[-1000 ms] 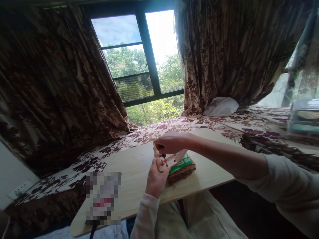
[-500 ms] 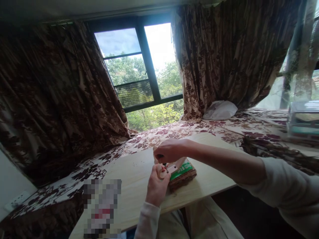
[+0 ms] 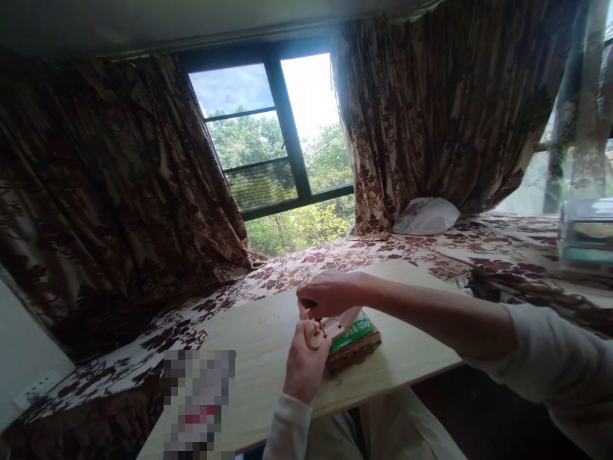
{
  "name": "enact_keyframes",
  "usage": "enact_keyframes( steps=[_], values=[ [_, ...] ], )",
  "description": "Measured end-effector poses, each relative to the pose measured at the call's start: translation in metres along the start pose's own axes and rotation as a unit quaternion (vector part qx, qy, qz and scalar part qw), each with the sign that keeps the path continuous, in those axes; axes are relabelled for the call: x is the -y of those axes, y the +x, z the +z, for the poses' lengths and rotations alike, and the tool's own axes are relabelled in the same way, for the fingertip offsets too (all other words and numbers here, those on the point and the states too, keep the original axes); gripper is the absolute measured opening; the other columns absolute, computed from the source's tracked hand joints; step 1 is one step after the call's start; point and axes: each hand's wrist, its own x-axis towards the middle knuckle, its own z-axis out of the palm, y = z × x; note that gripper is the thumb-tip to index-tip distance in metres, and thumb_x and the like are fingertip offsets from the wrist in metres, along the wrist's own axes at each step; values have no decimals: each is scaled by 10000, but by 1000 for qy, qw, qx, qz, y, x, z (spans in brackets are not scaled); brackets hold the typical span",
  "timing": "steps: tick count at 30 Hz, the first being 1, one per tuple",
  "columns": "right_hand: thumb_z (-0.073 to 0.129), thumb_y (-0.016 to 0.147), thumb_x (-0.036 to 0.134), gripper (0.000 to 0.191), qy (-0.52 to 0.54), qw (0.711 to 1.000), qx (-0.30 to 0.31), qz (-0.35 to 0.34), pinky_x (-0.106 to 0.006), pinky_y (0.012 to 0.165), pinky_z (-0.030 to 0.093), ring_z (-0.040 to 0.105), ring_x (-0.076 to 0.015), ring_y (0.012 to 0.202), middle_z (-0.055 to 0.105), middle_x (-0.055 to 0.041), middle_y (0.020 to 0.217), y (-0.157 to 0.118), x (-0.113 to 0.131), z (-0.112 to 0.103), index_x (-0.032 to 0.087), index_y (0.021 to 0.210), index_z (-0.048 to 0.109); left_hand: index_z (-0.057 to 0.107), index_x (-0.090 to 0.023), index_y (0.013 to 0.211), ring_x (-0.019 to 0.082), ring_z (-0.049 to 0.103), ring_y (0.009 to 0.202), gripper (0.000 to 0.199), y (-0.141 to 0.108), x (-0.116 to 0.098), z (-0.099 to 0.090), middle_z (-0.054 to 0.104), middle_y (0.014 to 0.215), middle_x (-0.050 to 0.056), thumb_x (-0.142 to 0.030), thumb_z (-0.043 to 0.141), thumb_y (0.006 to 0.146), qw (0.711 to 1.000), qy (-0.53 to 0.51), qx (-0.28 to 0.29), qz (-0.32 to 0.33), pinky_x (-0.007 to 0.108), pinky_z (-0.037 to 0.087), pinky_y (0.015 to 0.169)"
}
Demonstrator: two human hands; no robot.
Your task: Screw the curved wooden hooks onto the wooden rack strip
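Observation:
My left hand [image 3: 306,361] is closed on a pale, light-coloured part [image 3: 334,328] with dark holes in it. Above it, my right hand [image 3: 330,292] is bent down over the part, its fingers wrapped round a small dark tool [image 3: 312,304] whose thin shaft points down at the part. Just right of my left hand, a brown block-like package with a green label [image 3: 354,335] lies on the light wooden board [image 3: 258,348]. The pale part reaches over this package. My right fingertips are mostly hidden.
A blurred-out flat item [image 3: 198,406] lies at the board's left end. Behind are a floral cloth [image 3: 325,252], a white plastic bag [image 3: 426,216] and a window between curtains. A clear box [image 3: 587,233] stands at the far right.
The whole view has shifted slightly, with the scene lower and further right. Both hands keep nearly the same hold; the tool's shaft shows a little more clearly.

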Motion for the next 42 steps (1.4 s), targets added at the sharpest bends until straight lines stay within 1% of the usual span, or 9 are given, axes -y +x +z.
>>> enact_keyframes(
  steps=[4, 10, 12, 15, 19, 27, 32, 36, 42],
  values=[
    [481, 822, 295, 221, 5, 1000, 1, -18, -250, 554, 336, 622, -170, 811, 693, -44, 954, -1, 2, 2, 228, 963, 637, 514, -175, 939, 135, 575, 752, 231, -2, 3, 4, 581, 808, -23, -206, 624, 738, 1000, 7, -19, -14, 338, 480, 764],
    [389, 855, 308, 339, -15, 999, -11, 47, -275, 540, 355, 634, -230, 772, 685, -169, 905, 7, -1, 13, 112, 977, 637, 443, -194, 1209, 209, 586, 1014, 496, -11, 12, 6, 610, 1106, 81, -225, 568, 730, 996, 48, -79, -7, 364, 462, 886],
    [424, 831, 318, 318, -20, 999, -10, 44, -275, 536, 357, 636, -232, 754, 690, -159, 877, 8, -1, 10, 121, 933, 652, 419, -196, 1265, 230, 559, 1076, 555, -14, 16, 4, 592, 1165, 99, -203, 553, 727, 992, 74, -97, 11, 388, 443, 919],
    [515, 774, 323, 247, -19, 1000, -1, 7, -261, 548, 359, 633, -207, 757, 703, -87, 872, 6, 2, 0, 188, 920, 662, 407, -197, 1310, 245, 535, 1105, 582, -17, 19, 2, 586, 1192, 107, -181, 525, 740, 986, 116, -115, 40, 425, 410, 957],
    [505, 784, 282, 231, -9, 1000, 11, -15, -247, 570, 370, 629, -182, 789, 704, -59, 928, 5, 6, -5, 218, 945, 659, 466, -194, 1280, 242, 541, 1076, 502, -19, 19, 0, 600, 1185, 102, -191, 499, 779, 978, 162, -114, 70, 419, 410, 954],
    [428, 827, 322, 337, -15, 999, -7, 40, -270, 567, 392, 636, -229, 807, 689, -146, 948, 21, 1, 16, 136, 1000, 650, 489, -198, 1273, 224, 568, 887, 499, -21, 9, -4, 646, 934, 55, -133, 477, 779, 963, 233, -109, 76, 378, 448, 827],
    [523, 775, 349, 266, -9, 1000, 17, -3, -259, 554, 371, 626, -198, 729, 702, -90, 853, 16, 2, 1, 178, 899, 684, 502, -195, 1260, 221, 567, 886, 476, -21, 7, -5, 645, 945, 53, -139, 484, 788, 956, 264, -105, 78, 363, 442, 813],
    [483, 811, 269, 242, 7, 999, 33, -29, -245, 581, 361, 616, -162, 776, 702, -61, 946, 8, 5, -7, 211, 941, 679, 488, -197, 1272, 222, 567, 911, 473, -20, 8, -3, 642, 970, 54, -144, 482, 803, 952, 279, -102, 72, 363, 434, 835],
    [394, 868, 287, 336, -5, 999, 16, 30, -272, 599, 376, 623, -205, 809, 688, -147, 961, 8, 3, 5, 136, 1034, 644, 480, -205, 1280, 208, 572, 881, 496, -21, 3, -4, 636, 936, 46, -113, 488, 793, 948, 293, -97, 70, 335, 433, 807]
  ],
)
